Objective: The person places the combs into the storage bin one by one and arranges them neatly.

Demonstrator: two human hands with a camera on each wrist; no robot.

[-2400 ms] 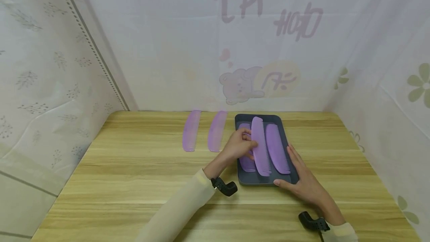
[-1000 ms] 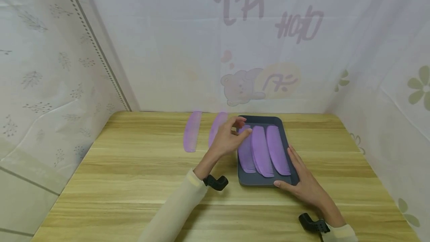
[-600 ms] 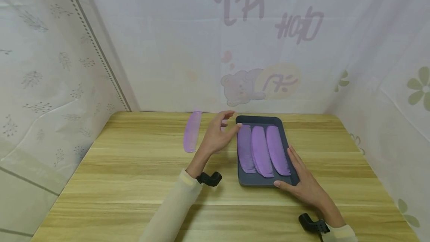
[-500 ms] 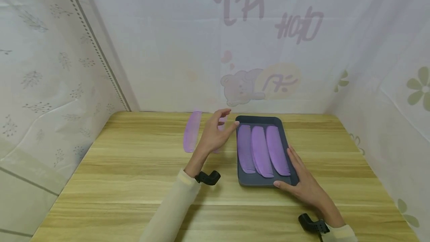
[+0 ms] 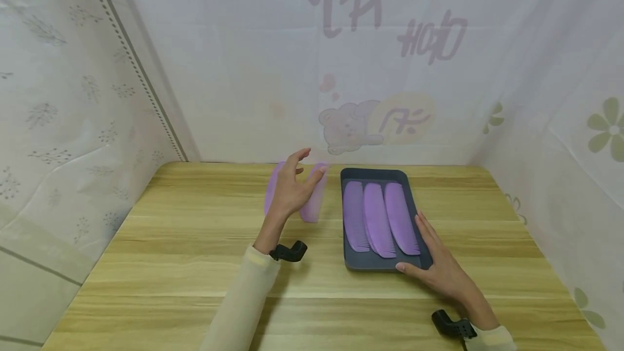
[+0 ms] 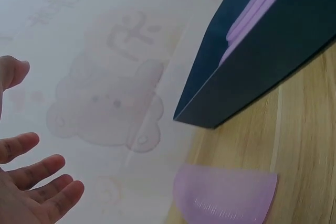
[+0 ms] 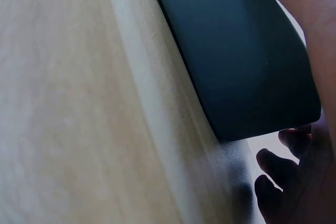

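My left hand [image 5: 291,191], fingers spread and holding nothing, hovers over two purple combs on the table. It partly hides the left comb [image 5: 270,196]; the right comb [image 5: 311,206] shows beneath the thumb. That purple comb [image 6: 226,195] also appears low in the left wrist view. Right of it lies a dark blue-grey tray [image 5: 372,264] with purple combs [image 5: 379,221] in three side-by-side places, teeth toward the right. My right hand [image 5: 443,261] holds the tray's near right corner, thumb on the front wall and fingers along the right side.
The wooden table [image 5: 195,264] reaches back to a printed cloth [image 5: 253,96] behind it, with more cloth at both sides. Black wrist cameras sit on the left wrist [image 5: 288,252] and the right wrist [image 5: 452,325].
My left hand laid a comb in the middle of the tray, let go, and moved left over the combs on the table. The right hand has stayed at the tray's corner.
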